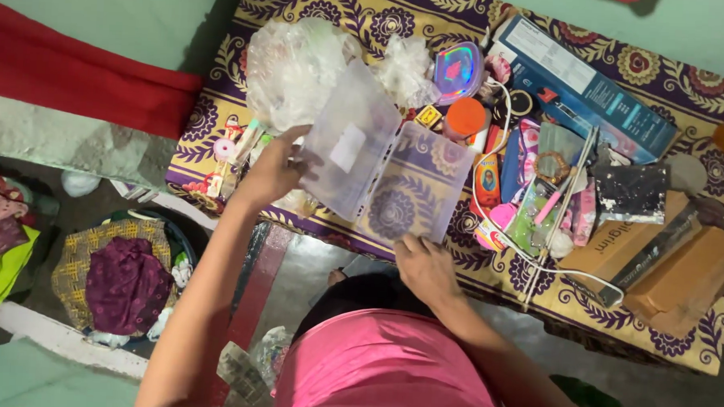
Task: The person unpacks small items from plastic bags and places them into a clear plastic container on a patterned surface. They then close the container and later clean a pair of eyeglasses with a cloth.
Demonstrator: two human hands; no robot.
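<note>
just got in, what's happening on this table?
A person has a clear plastic hinged box open on the patterned tablecloth. The left hand holds up the lid; the right hand rests at the front edge of the tray, which looks empty. Small toiletries, a blue carton and crumpled plastic bags lie around it.

We find bare patterned cloth (242,153) only at the table's near left corner and under the open clear box (388,160). To its right, passage is blocked — white cable (503,234), packets, cardboard boxes (677,266). Behind it, crumpled plastic bags (295,66) and a blue carton (583,87) close the far side.
</note>
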